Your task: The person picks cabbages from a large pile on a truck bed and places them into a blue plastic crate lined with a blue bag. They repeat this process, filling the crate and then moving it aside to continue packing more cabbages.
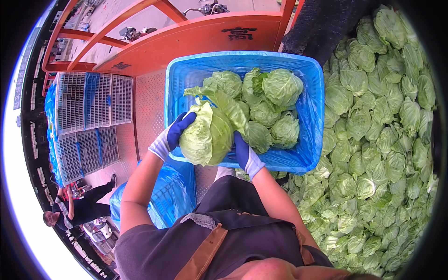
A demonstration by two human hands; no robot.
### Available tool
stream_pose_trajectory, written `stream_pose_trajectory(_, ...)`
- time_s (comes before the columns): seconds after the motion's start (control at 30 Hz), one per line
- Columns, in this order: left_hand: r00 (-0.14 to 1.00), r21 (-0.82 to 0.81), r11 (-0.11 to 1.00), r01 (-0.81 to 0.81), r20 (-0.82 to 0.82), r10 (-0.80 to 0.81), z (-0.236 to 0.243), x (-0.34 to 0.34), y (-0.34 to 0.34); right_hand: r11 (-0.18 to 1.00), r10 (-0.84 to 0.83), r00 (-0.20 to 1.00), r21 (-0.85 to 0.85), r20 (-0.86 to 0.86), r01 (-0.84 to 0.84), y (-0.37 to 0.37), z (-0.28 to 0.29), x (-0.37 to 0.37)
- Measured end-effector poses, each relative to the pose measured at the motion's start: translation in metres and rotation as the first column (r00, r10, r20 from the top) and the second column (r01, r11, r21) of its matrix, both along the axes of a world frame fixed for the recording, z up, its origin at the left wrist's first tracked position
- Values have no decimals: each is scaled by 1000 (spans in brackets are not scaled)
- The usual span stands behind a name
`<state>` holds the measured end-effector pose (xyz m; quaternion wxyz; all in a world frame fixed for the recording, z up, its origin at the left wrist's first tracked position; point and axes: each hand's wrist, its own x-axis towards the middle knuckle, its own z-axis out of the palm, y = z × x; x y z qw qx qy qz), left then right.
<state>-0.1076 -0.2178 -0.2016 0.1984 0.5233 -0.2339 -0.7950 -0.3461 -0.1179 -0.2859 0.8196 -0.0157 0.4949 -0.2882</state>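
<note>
A large pale green cabbage (pixel 206 134) is held over the near left rim of a blue crate (pixel 313 135). My left hand (pixel 179 129), in a blue and white glove, grips its left side with the thumb on top. On the other side, my right hand (pixel 243 152), gloved alike, is closed at the cabbage's lower right; its fingertips are partly hidden. Loose outer leaves (pixel 228 108) stick out from the head's upper right. Inside the crate, which has a blue plastic liner, lie several cabbages (pixel 282 87).
A big heap of cabbages (pixel 364 154) fills the right side. At left are stacked white crates (pixel 93 105) with blue liners. A blue-lined crate (pixel 170 193) stands beside me. An orange truck side panel (pixel 200 39) runs behind the crate. Another person (pixel 84 205) is at lower left.
</note>
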Motion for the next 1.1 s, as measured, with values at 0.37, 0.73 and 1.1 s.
stream_pose_trajectory(0.37, 266, -76, 724, 686, 952, -151, -197, 39, -1, 941, -32, -573, 169, -819, -295, 79, 15, -145)
stream_pose_trajectory(0.73, 652, -498, 683, 534, 757, 42, -301, 83, 11, 968, -240, -420, -250, -875, -31, 87, -48, -150)
stream_pose_trajectory(1.1, -94, 97, 342, 935, 995, -23, -311, 70, 10, 911, -380, -363, -412, -851, 13, 88, -47, -144)
